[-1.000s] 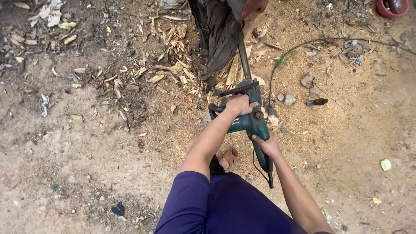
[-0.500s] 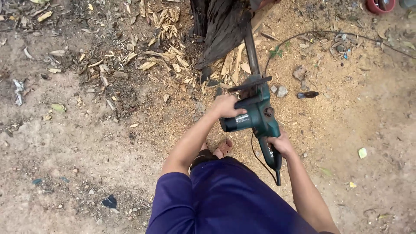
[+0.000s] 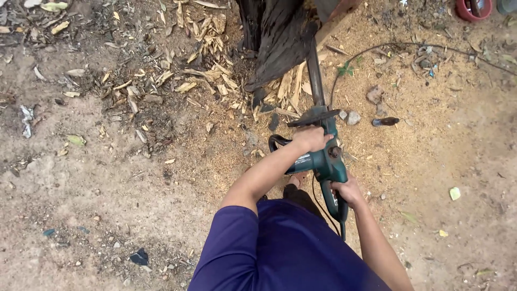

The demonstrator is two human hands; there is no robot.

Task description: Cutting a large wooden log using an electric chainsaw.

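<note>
While bar sits against dark stump [image 3: 280, 37], my left hand [image 3: 311, 138] clenches chainsaw [image 3: 323, 156] front handle for steadying; right hand [image 3: 347, 191] grasps rear grip. Saw low, over sawdust [image 3: 409, 140].

— What are the hands on?

— A green chainsaw [image 3: 325, 159]. The left hand [image 3: 311, 138] is wrapped around its black front handle, and the right hand [image 3: 349, 192] is closed on the rear grip, close to the person's purple shirt [image 3: 280, 253].

— Where does the bar point?

— Away from the person, its tip in against a dark stump [image 3: 280, 37] at the top.

— And the ground?

— Bare dirt with sawdust and pale wood chips [image 3: 210, 70] spread beside the stump. A thin black cord [image 3: 409, 47] curves across the sawdust to the right, and a red bowl [image 3: 473, 9] sits in the top right corner.
</note>
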